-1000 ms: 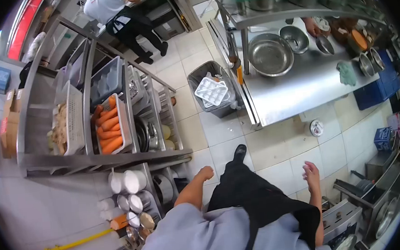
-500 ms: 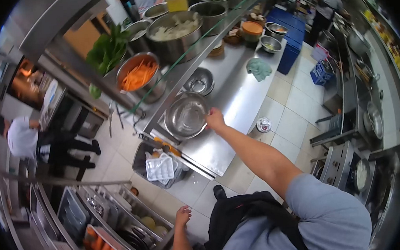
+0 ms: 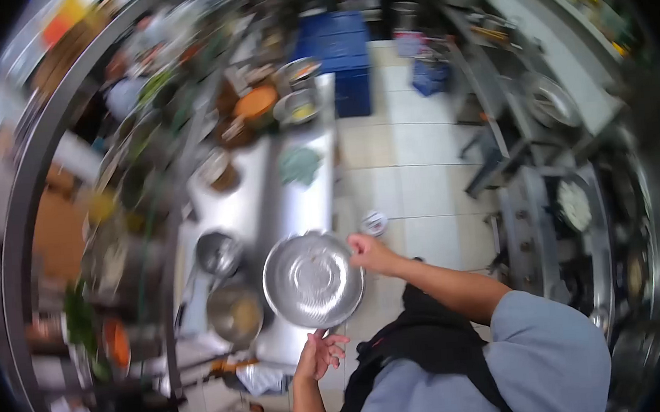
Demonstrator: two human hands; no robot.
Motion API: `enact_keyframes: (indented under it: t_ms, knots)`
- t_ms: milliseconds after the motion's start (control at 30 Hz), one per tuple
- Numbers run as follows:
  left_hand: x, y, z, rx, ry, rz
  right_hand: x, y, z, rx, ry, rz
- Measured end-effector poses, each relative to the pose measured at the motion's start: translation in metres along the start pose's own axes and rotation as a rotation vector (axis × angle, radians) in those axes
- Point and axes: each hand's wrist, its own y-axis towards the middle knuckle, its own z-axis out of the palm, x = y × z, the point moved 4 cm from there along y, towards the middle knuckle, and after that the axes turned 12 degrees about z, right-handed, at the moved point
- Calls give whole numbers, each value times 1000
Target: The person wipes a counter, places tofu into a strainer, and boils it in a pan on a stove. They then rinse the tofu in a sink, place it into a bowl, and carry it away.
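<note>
A wide, shiny metal bowl (image 3: 314, 282) hangs over the near end of the steel counter, its inside facing up with a fine streaky shine. My right hand (image 3: 373, 254) pinches its rim on the right side. Just below the near rim is my left hand (image 3: 321, 354), palm up and fingers apart, fingertips right at the edge. Left of the held bowl, on the counter (image 3: 216, 192), sit another metal bowl (image 3: 234, 314) with something yellowish showing inside and a smaller metal bowl (image 3: 220, 253).
A green cloth (image 3: 300, 166) lies farther along the counter, with an orange-topped container (image 3: 256, 102) behind it. Blue bins (image 3: 334, 58) stand at the far end. A lidded tub (image 3: 374, 223) is on the tiled floor. Stoves with a pan (image 3: 574, 204) line the right side.
My right hand has lifted the bowl off the counter and brought it toward me. My left hand has come up to its near rim. The view has turned right, blurring the left side.
</note>
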Motion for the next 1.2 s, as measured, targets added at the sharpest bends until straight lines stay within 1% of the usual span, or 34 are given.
enact_keyframes:
  t_ms: [33,100,167,233,267,300,367,400,433,500,567,600,633,667,700,733,767,800,833,867,900,933,967,1000,1033,1067,1100,1133,1167,1200]
  knots:
    - [17,27,4,67,17,-72,-3,-14,-37,-2,-48,-71]
    - [56,98,3,-105,17,-365,-23,-25,-104,-59,33,-117]
    - [79,180,34,-117,223,-384,-21,-42,-178,-132,-5,-60]
    - [108,264,60,-175,253,-404,-24,-60,-251,-262,50,4]
    - [109,299,99,-86,264,-465,-30,-68,-285,-273,167,72]
    - [104,322,131,-16,263,-518,-36,-73,-310,-333,185,73]
    - [120,395,146,12,277,-627,-66,-93,-367,-441,711,272]
    - [126,430,156,17,260,-695,-84,-106,-393,-565,837,329]
    - [128,463,188,34,276,-664,-106,-122,-418,-689,961,382]
    - [131,521,242,-36,275,-608,-165,-157,-449,-850,1150,465]
    - [145,587,255,121,256,-579,-215,-196,-448,-892,1250,527]
    - [143,606,296,134,234,-561,-264,-211,-441,-829,1395,572]
    - [150,643,309,146,260,-582,-301,-230,-434,-778,1558,505]
    - [153,675,337,175,211,-584,-305,-247,-436,-865,1754,399]
    - [155,708,363,206,239,-587,-311,-264,-441,-1085,1724,450]
    - [159,749,389,292,260,-573,-349,-278,-450,-1136,1942,281]
    - [166,798,407,314,320,-543,-318,-286,-469,-1406,1800,52]
    - [175,852,420,321,391,-471,-290,-296,-483,-1341,1769,-90]
    - [174,889,463,389,441,-391,-232,-293,-502,-1370,1790,-137]
    - [172,925,505,426,527,-261,-256,-300,-513,-1511,1695,-135]
    - [173,965,544,539,566,-115,-224,-291,-527,-1615,1641,-135]
    - [173,1002,577,544,647,45,-226,-287,-535,-1649,1619,49]
    - [172,1035,611,588,748,148,-227,-284,-541,-1683,1592,229]
    - [176,1067,638,651,848,325,-226,-279,-555,-1711,1591,216]
    - [178,1098,665,667,1024,535,-226,-272,-561,-1707,1582,240]
    - [189,1125,678,588,1379,915,-227,-264,-556,-1723,1592,255]
    - [208,1160,680,662,1536,1292,-233,-257,-558,-1783,1629,221]
    - [194,1122,717,849,1503,1012,-249,-251,-557,-1806,1627,119]
    - [222,1161,703,935,1489,1370,-256,-244,-555,-1869,1644,94]
    - [221,1156,714,865,1714,867,-250,-237,-556,-1938,1652,167]
